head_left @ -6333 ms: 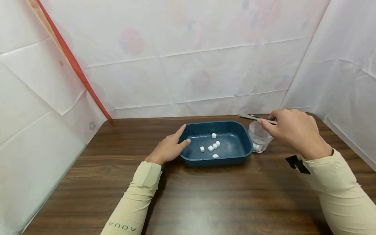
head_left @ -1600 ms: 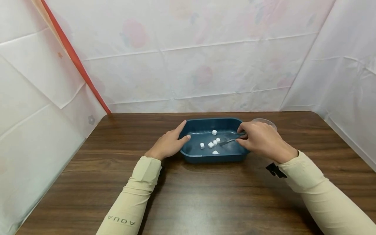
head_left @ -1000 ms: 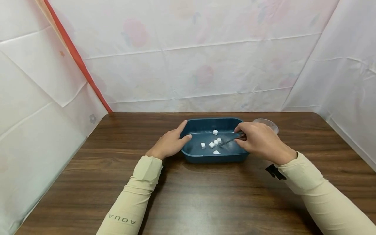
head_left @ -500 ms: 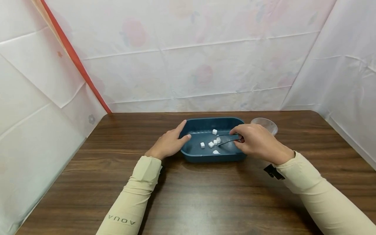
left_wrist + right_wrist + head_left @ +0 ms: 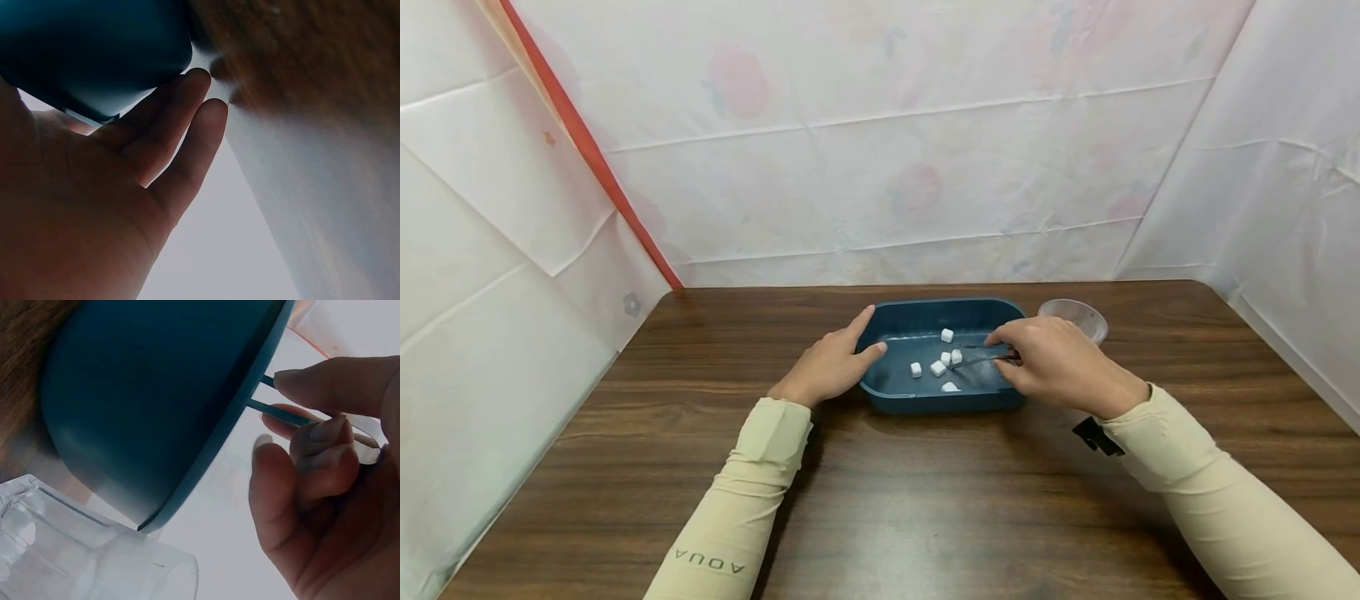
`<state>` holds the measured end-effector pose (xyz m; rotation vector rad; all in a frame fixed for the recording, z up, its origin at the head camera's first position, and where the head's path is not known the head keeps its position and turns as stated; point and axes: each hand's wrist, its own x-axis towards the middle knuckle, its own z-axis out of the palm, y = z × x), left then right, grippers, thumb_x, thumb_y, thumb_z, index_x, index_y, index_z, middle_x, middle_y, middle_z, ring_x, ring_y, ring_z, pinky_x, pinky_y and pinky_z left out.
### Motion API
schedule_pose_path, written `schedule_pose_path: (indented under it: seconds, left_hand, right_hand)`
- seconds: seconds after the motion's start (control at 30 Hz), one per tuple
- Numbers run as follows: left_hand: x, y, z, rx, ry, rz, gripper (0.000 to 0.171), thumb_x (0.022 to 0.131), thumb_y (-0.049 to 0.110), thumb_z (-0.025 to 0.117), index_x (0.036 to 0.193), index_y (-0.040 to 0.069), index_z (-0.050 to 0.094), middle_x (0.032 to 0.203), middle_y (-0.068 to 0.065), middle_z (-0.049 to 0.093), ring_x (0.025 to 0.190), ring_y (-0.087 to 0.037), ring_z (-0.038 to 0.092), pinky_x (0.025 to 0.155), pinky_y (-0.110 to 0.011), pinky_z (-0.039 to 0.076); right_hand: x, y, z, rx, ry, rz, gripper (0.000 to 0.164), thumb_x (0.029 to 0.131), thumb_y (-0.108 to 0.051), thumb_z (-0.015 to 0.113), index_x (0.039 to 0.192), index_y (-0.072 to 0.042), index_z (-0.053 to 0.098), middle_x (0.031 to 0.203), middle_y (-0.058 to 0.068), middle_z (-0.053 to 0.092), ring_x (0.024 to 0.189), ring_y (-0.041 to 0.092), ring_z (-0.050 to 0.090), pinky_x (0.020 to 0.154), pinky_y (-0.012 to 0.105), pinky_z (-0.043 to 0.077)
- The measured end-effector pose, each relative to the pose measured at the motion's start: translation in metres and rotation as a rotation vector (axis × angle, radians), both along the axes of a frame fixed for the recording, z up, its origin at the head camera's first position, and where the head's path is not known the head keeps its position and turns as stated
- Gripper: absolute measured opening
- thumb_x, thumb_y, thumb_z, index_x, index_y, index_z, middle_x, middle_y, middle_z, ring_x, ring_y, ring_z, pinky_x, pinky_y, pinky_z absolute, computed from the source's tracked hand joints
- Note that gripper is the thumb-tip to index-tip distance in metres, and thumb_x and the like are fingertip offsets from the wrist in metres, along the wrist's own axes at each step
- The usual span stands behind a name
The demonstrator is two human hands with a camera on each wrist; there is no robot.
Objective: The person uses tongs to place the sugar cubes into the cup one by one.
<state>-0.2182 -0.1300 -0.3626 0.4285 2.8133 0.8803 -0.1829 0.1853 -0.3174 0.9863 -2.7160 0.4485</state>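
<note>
Cubes [image 5: 938,368], small and white, lie in the tray [image 5: 955,405] on the desk [image 5: 910,500]; the near wall partly hides one. The right hand [image 5: 1063,362] pinches the tongs [image 5: 281,414], whose two arms stand apart, one tip close to the middle cubes; whether it touches them, I cannot tell. The left hand [image 5: 827,367] rests against the tray's left end, fingers extended, thumb at the rim. The clear cup [image 5: 1086,319] stands just right of the tray. The cubes look light and stiff, perhaps crumbly, so two opposite flat sides, pressed gently, seem the best hold.
</note>
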Motion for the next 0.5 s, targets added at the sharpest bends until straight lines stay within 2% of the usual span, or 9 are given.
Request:
schedule_pose_path:
  seconds: [0.5]
  left_hand:
    - [-0.0011, 0.0003, -0.0004, -0.012, 0.003, 0.006, 0.074, 0.103, 0.054, 0.046, 0.163, 0.028, 0.012, 0.161, -0.004, 0.031, 0.143, -0.032, 0.037, 0.111, -0.057, 0.034]
  right_hand:
    - [-0.0001, -0.0002, -0.0007, 0.011, 0.009, -0.012, 0.016, 0.089, -0.011, 0.071, 0.102, -0.006, 0.077, 0.081, -0.003, 0.068, 0.06, 0.008, 0.048, 0.054, 0.029, 0.042]
